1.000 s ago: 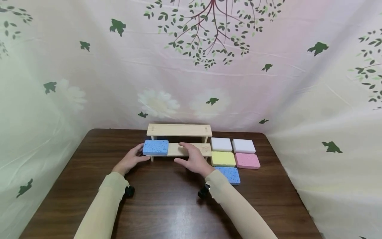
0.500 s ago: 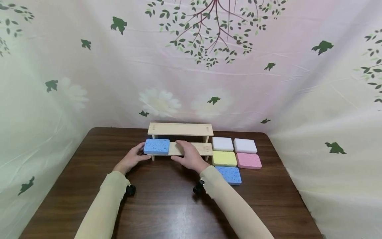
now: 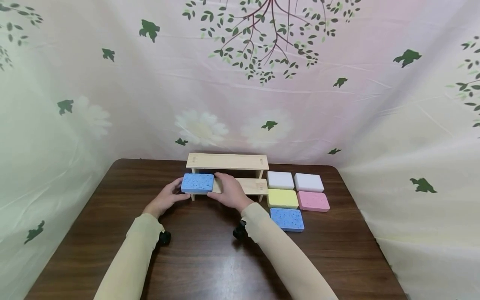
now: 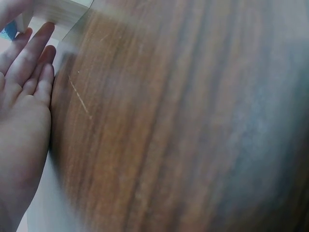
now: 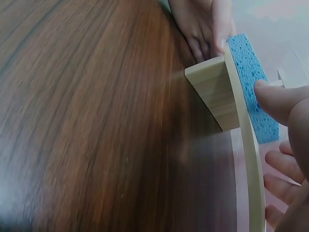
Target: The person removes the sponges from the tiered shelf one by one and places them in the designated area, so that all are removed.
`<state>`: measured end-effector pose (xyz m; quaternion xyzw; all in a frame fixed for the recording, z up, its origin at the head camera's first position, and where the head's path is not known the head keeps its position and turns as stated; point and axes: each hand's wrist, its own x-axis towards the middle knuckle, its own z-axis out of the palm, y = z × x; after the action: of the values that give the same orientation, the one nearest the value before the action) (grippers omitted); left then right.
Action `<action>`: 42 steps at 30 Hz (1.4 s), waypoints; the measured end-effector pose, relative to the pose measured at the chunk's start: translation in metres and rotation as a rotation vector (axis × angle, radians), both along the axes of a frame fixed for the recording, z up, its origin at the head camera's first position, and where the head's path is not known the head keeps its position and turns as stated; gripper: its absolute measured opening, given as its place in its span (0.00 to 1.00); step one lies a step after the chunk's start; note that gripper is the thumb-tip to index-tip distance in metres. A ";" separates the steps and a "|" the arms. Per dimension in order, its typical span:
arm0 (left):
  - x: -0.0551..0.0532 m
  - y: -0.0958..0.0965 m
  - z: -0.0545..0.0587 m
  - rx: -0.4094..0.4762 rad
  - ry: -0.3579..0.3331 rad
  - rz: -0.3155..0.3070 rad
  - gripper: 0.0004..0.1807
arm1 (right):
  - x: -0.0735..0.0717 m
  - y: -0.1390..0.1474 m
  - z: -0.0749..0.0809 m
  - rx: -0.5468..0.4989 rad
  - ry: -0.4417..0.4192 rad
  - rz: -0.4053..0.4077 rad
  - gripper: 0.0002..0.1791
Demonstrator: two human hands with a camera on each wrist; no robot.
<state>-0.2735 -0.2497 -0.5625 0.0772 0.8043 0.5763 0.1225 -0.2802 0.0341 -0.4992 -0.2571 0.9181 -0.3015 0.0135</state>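
Note:
A speckled blue sponge (image 3: pixel 197 183) lies flat at the left end of the lower step of a pale wooden two-step rack (image 3: pixel 247 186). My left hand (image 3: pixel 166 199) is at that end, its thumb by the step's front edge and its fingers beside the sponge; in the left wrist view the left fingers (image 4: pixel 26 63) are fairly straight. My right hand (image 3: pixel 230 193) reaches over the lower step to the sponge's right side. In the right wrist view, its thumb (image 5: pixel 277 101) touches the blue sponge (image 5: pixel 251 82), while the other fingers (image 5: pixel 282 188) stay extended below it.
Right of the rack lie two white sponges (image 3: pixel 280 180), a yellow sponge (image 3: pixel 283 198), a pink sponge (image 3: pixel 313 201) and another blue sponge (image 3: pixel 287 219). The rack's upper step (image 3: pixel 227 161) stands behind on the brown table (image 3: pixel 202 258). Printed cloth (image 3: pixel 225 96) hangs behind.
My right hand has moved left along the lower step up to the blue sponge's right side. My left hand and the sponge have hardly moved.

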 end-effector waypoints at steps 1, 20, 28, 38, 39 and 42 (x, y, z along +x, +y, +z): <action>0.000 0.000 -0.001 -0.001 0.003 -0.002 0.49 | 0.000 -0.002 0.000 0.004 -0.005 -0.007 0.44; 0.000 0.006 -0.002 -0.012 -0.013 -0.005 0.50 | -0.002 -0.015 -0.009 0.053 0.015 -0.116 0.45; 0.001 0.008 0.003 0.001 -0.017 -0.005 0.49 | -0.001 -0.011 -0.009 -0.034 -0.005 -0.114 0.43; 0.002 0.004 0.003 0.038 0.029 -0.004 0.44 | 0.004 0.000 -0.006 -0.158 -0.067 -0.097 0.44; 0.002 0.004 0.003 0.040 0.036 -0.007 0.43 | 0.004 0.002 -0.005 -0.165 -0.078 -0.094 0.44; 0.002 0.004 0.002 0.044 0.043 -0.004 0.42 | 0.006 0.007 -0.005 -0.182 -0.094 -0.087 0.43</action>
<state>-0.2717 -0.2461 -0.5608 0.0937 0.7937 0.5919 0.1047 -0.2745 0.0408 -0.5046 -0.2027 0.8955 -0.3956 0.0198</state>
